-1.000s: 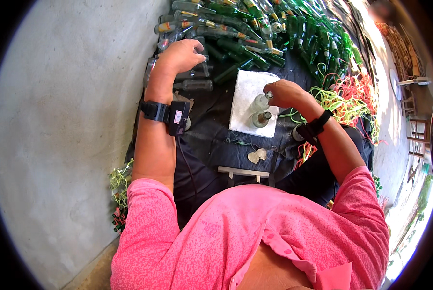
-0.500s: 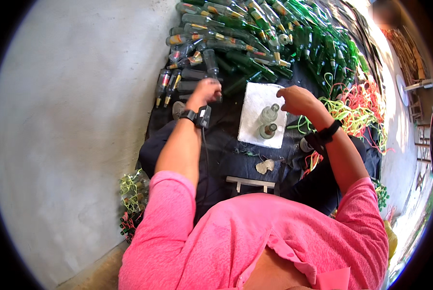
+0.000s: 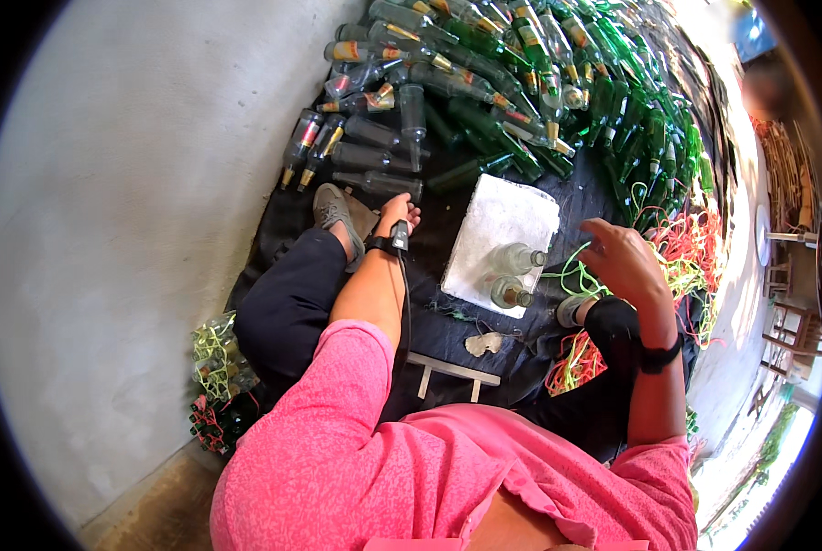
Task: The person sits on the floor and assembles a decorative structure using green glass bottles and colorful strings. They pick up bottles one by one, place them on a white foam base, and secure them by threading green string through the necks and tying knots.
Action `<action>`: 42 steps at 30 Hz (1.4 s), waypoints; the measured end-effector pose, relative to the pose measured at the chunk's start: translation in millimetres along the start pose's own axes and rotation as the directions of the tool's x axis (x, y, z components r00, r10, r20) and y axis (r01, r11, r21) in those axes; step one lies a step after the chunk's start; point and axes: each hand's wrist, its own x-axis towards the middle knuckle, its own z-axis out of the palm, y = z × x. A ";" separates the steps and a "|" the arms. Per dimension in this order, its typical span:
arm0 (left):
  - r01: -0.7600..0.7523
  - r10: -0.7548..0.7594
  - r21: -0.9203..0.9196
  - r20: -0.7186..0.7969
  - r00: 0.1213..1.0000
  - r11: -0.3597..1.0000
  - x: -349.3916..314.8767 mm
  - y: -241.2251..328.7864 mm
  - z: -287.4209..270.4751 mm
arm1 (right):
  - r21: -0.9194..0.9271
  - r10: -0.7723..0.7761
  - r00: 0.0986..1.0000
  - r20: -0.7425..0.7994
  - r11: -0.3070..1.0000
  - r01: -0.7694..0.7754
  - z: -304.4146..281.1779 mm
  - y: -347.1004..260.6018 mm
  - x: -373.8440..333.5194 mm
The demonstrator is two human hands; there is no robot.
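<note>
Two pale glass bottles stand close together on a white foam board: one clear bottle and, nearer me, a second bottle with a brownish mouth. My left hand is just below a dark glass bottle lying on the black sheet. Its fingers are loosely curled, with nothing visible in them. To the right of the board my right hand hangs in the air, fingers bent and apart, holding nothing. Another dark bottle lies with its neck toward my left hand.
A heap of green and dark bottles covers the far side. Red and yellow-green plastic strips lie at the right. My shoe is beside the left hand. A small wooden frame and a pale flat lump lie nearer me.
My left hand has come back toward me, away from the neck of the dark bottle. My right hand has moved from above the board to its right. The view has shifted and turned.
</note>
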 end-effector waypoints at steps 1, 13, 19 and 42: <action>0.016 -0.017 -0.055 -0.017 1.000 0.998 9.2 2.5 3.6 | 0.026 -0.022 0.999 -0.029 0.999 0.022 2.3 8.5 0.6; 0.053 -0.074 -0.142 -0.146 0.987 0.988 63.6 39.6 18.7 | 0.083 0.213 0.977 -0.005 0.974 -0.212 -8.2 7.1 15.6; 0.024 -0.086 -0.244 -0.247 0.965 0.969 57.1 28.3 21.5 | 0.074 0.183 0.983 -0.022 0.981 -0.181 -6.5 6.1 17.6; -0.724 0.702 -0.317 0.640 0.314 0.613 -352.3 146.0 157.0 | 0.162 -0.108 0.927 -0.360 0.971 0.176 -23.5 23.0 1.5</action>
